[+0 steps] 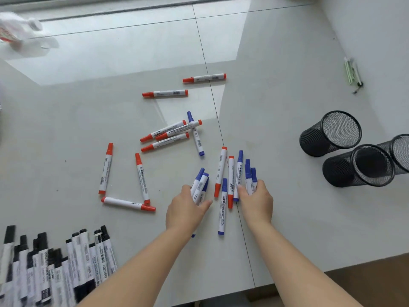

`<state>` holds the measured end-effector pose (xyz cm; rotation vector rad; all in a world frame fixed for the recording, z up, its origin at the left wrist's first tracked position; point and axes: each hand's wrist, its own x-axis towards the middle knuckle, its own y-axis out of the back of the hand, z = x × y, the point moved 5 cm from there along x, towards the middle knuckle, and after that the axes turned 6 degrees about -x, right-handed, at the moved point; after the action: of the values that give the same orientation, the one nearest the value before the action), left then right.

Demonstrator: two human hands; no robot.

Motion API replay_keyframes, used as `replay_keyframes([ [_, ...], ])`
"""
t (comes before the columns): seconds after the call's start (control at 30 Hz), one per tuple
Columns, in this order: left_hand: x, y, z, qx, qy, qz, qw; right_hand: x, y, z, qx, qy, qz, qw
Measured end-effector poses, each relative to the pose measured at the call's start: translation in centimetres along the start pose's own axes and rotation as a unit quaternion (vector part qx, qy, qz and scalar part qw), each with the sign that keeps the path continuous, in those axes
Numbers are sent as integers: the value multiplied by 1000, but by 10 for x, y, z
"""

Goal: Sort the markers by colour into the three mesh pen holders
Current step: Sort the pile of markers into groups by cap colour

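- White counter [276, 103], glossy, with a seam running top to bottom through the middle.
- Black markers [55, 269] in a big blurred bunch at the near left corner, caps pointing away.
- Three black mesh pen holders at the right edge, all lying on their sides: one [330, 134] farther back, one [358, 166] nearer, the third [400, 154] cut off by the frame edge and touching the nearer one.
- Left hand [187, 210] grips a bundle of blue markers [199, 187], fingers curled round them.
- Right hand [256, 201] grips another bunch of blue markers [250, 176], fingers clamped on the barrels.
- Red markers [164, 93] scattered loose across the middle and left; a few red and blue ones lie between the hands.
- One blue marker [195, 135] lies crossed with a small red pile.
- Green pens [350, 70] far right, near the wall.
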<state>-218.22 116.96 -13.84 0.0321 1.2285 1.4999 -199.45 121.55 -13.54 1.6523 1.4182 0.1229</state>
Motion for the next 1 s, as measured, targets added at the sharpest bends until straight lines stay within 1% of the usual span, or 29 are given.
replay_keyframes([
  [0.1, 0, -3, -11, -1, 29, 22, 999, 11, -1, -5, -70, 4, -11, 997],
  [0.17, 3, -3, -12, 19, 24, 32, 999, 16, -3, -10, -137, 24, -12, 990],
  [0.23, 7, -1, -11, 34, 24, 31, 999, 18, -4, -14, -179, 23, -10, 983],
  [0.33, 14, 4, -9, 26, 44, 20, 998, 19, -2, -14, -173, -17, -23, 985],
  [0.43, 22, 18, -9, 30, 32, 35, 998, 13, 0, -8, -105, -59, -27, 992],
  [0.5, 31, 32, -5, 37, 11, 40, 998, 3, 0, -4, -79, -73, -30, 994],
  [0.6, 50, 54, 9, 35, -26, 44, 998, -15, -5, -1, -50, -63, -25, 996],
  [0.7, 70, 68, 34, 72, -122, 46, 989, -33, -12, -1, -62, -35, -23, 997],
  [0.77, 80, 73, 51, 119, -194, 52, 972, -41, -16, 0, -94, -12, -16, 995],
  [0.83, 90, 74, 63, 177, -248, 49, 951, -47, -19, 3, -125, 1, -5, 992],
  [0.93, 101, 67, 74, 254, -276, 10, 927, -52, -22, 7, -160, 20, 8, 987],
  [1.0, 105, 62, 79, 292, -289, 3, 912, -54, -24, 6, -192, 49, 14, 980],
])
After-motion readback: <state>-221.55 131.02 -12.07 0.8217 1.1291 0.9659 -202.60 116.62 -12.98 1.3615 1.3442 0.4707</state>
